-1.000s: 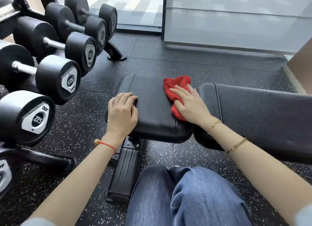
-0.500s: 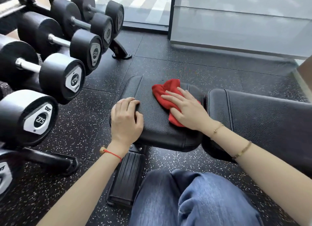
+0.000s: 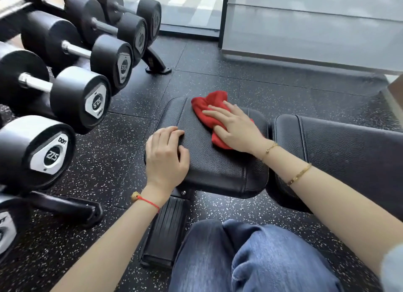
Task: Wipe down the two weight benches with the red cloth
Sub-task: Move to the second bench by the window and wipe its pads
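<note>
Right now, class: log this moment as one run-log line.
right hand: presses red cloth flat on seat pad | left hand: rests on seat pad edge | back pad: untouched

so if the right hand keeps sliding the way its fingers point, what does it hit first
Nothing solid soon, it seems: the right hand points left across the seat pad, past the red cloth, then off its far-left edge toward the floor.
</note>
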A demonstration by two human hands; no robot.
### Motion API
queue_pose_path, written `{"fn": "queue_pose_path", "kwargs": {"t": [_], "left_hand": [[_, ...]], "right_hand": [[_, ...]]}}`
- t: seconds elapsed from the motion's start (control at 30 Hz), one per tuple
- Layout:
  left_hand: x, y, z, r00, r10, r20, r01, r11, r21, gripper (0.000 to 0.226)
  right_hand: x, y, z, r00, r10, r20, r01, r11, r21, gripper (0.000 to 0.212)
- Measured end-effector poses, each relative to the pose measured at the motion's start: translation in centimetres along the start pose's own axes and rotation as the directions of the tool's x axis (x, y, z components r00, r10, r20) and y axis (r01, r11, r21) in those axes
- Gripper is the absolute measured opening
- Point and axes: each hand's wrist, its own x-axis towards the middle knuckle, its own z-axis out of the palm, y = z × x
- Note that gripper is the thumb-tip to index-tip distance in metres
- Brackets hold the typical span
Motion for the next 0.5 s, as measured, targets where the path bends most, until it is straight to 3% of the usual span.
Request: {"fn": "queue_pose_path", "kwargs": {"t": [0.07, 0.13, 0.27, 0.4, 0.5], "left_hand": [[0.0, 0.0, -0.1, 1.000, 0.001, 0.002, 0.000, 1.000, -0.004, 0.036], [0.0, 0.1, -0.1, 1.000, -0.003, 0.007, 0.003, 1.000, -0.008, 0.035], [0.0, 0.2, -0.2, 1.000, -0.021, 0.017, 0.021, 1.000, -0.003, 0.036], [-0.1, 0.3, -0.3, 1.000, -0.020, 0.013, 0.020, 1.000, -0.002, 0.037], [-0.1, 0.3, -0.4, 1.000, -0.019, 0.014, 0.019, 1.000, -0.013, 0.036]], "right_hand": [[2.4, 0.6, -0.4, 0.991, 0.136, 0.008, -0.136, 0.990, -0.024, 0.050], [4.7, -0.1, -0.4, 0.985, 0.168, 0.025, -0.167, 0.985, -0.041, 0.050], [4.6, -3.3, 0.4, 0.998, 0.009, 0.056, -0.007, 0.999, -0.033, 0.053], [-1.8, -3.6, 0.4, 0.987, -0.158, 0.021, 0.159, 0.987, -0.020, 0.054], [-4.5, -0.5, -0.3, 0.999, 0.008, -0.042, -0.010, 0.999, -0.035, 0.053]]}}
